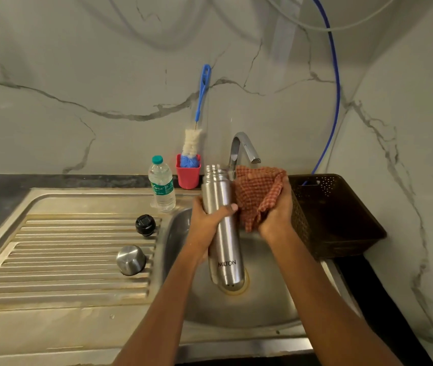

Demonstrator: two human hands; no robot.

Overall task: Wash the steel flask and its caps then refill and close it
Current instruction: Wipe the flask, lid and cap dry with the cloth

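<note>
Flask (222,228) upright over the sink (262,307), mouth uncapped — the left hand (210,220) is wrapped round its upper body, thumb across the front. Right hand (276,210) clutches a checked cloth (256,194) bunched against the flask's right side, below the tap (244,149). Both caps sit on the ribbed drainboard (65,260) — black cap (145,225) behind, steel cap (131,260) nearer. Water bottle (162,184) stands by the red cup (188,171) holding a brush (193,143).
</note>
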